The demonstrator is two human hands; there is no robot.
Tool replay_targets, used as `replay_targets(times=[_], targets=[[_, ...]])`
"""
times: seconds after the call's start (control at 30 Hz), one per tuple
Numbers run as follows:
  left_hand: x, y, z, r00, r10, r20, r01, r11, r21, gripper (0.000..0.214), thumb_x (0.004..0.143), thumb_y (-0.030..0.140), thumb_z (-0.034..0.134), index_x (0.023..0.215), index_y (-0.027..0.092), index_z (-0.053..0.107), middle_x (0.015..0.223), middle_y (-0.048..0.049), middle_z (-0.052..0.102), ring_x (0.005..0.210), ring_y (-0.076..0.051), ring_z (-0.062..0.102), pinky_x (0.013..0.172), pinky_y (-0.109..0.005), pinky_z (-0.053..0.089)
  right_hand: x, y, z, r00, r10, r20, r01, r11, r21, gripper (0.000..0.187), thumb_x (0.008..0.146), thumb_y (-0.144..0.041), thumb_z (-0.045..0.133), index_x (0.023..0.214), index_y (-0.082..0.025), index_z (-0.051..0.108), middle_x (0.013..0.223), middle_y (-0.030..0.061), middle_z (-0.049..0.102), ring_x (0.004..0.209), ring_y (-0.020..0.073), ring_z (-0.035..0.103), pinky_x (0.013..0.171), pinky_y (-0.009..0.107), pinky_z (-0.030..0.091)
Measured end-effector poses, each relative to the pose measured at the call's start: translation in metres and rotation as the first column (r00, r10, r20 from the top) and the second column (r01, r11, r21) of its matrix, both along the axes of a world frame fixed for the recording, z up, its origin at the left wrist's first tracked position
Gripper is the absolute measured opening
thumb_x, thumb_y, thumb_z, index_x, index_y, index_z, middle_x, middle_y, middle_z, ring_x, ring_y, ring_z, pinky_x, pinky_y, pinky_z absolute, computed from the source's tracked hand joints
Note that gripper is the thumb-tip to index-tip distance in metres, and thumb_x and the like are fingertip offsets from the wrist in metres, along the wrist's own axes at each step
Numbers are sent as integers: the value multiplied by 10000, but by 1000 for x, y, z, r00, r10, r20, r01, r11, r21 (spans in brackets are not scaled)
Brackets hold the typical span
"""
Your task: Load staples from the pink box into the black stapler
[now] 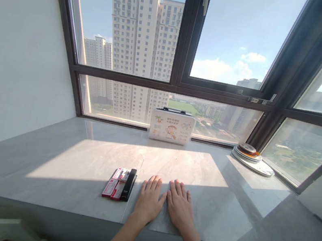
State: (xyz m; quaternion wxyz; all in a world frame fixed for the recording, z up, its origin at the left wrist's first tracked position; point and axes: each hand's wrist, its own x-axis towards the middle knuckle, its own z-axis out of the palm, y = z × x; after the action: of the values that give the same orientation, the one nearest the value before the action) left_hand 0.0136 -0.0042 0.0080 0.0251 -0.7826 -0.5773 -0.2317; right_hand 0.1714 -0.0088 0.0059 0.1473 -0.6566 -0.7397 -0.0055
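Palm down on the grey marbled sill [69, 187], my left hand [149, 199] lies flat with its fingers stretched forward. My right hand [179, 204] rests the same way beside it, the two thumbs almost meeting. Neither holds anything. Just left of my left hand lies a black stapler [128, 185], pointing away from me. Against the stapler's left side are several small red and white boxes [114, 185], set close together; their printing is too small to read.
A white carry case [171, 127] with cartoon prints and a black handle stands upright against the window. In the right corner sits a stack of round plate-like pieces [248, 151] on a white oval board [264, 169]. Dark window frames [125, 78] border the sill; its front edge is near my wrists.
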Motion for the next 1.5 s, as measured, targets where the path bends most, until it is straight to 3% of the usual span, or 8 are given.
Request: replay_targets(times=[1.5], targets=[[1,0,2,1000,3,16,-3,1000,-6,544,1026,504,299,1486,249,442,1591,-72,398,1496,-263,283,1234,-504,216,2,2,-5,1000,8,18,-8,1000,16,568,1042,-446,244,1581,-283,324,1659,63,253,1535,299,161,1206,495,125]])
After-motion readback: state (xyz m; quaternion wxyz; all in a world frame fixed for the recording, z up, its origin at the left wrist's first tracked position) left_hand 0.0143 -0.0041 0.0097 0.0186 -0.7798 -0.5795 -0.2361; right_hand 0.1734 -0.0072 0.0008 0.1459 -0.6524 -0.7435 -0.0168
